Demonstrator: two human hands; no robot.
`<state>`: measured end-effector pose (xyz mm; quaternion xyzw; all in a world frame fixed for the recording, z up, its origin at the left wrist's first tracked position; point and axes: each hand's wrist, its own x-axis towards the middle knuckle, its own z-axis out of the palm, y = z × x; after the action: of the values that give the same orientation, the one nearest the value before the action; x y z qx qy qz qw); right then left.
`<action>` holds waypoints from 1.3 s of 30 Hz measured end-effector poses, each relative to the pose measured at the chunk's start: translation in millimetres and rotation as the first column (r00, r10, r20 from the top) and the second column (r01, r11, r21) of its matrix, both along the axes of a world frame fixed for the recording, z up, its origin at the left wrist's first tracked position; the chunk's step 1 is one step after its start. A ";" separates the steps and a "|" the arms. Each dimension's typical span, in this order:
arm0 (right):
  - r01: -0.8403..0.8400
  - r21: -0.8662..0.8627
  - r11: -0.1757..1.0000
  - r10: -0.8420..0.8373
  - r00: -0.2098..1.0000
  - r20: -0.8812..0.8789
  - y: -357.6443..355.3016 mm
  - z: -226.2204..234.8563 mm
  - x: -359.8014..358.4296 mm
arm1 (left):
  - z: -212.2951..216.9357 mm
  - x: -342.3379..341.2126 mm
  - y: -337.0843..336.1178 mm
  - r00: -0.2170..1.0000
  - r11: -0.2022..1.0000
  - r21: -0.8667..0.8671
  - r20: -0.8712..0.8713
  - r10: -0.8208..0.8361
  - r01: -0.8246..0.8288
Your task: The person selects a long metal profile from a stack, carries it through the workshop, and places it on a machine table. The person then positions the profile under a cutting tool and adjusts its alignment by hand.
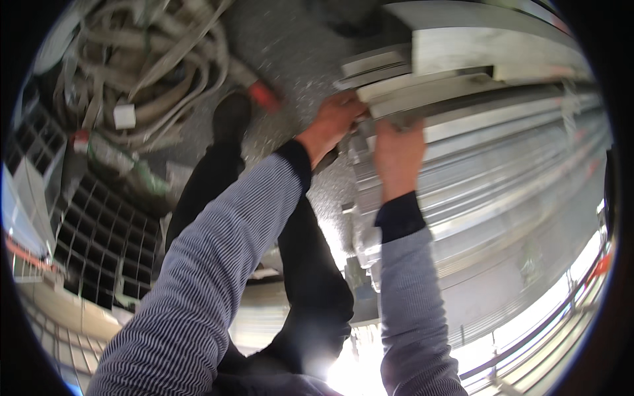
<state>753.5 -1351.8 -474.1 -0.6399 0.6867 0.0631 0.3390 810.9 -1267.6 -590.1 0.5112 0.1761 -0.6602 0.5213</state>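
Note:
A stack of long, silvery metal bars [489, 158] lies at the right, their ends toward me. At the near end of an upper flat metal bar [429, 96], my left hand [338, 119] is closed, with its fingers curled at the bar's end corner. My right hand [399, 155] grips the same bar's near side, a little to the right. Its fingertips are partly hidden at the bar's edge, and motion smears them slightly. Both striped sleeves reach forward from the lower edge.
Coiled flat hoses or straps [152, 72] lie on the floor at the far left, with a blurred red piece [265, 97] at one end. A dark wire grid crate [99, 231] stands at the left. Thicker pale bars [495, 53] rest at the far right. My legs are between.

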 end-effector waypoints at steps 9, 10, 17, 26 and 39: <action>0.545 0.196 0.815 -0.576 0.800 0.169 -5.0 -1.7 10.8 | 37.9 8.3 -4.3 1.000 1.000 -0.003 -0.018 -0.025 0.025; 0.623 0.245 0.743 -0.667 0.720 0.191 -6.5 -4.9 9.7 | 41.0 7.5 -3.7 0.999 1.000 0.012 -0.033 -0.023 0.023; 0.754 0.422 0.503 -0.850 0.342 0.401 -10.7 -23.9 12.2 | 55.2 13.1 -5.9 0.995 0.995 0.053 -0.063 -0.077 0.081; 0.733 0.353 0.581 -0.814 0.535 0.228 -15.2 4.6 16.9 | 73.8 26.2 7.9 0.981 0.989 0.000 -0.125 -0.149 0.150; 0.475 0.646 0.598 -0.800 0.398 0.448 -14.3 48.6 -9.7 | 124.8 53.1 -73.0 0.528 0.621 0.026 0.502 -0.685 0.783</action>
<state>743.7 -1366.1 -425.4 -0.1983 0.6648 -0.1800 0.6974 864.0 -1340.6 -465.3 0.6231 -0.2555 -0.6890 0.2676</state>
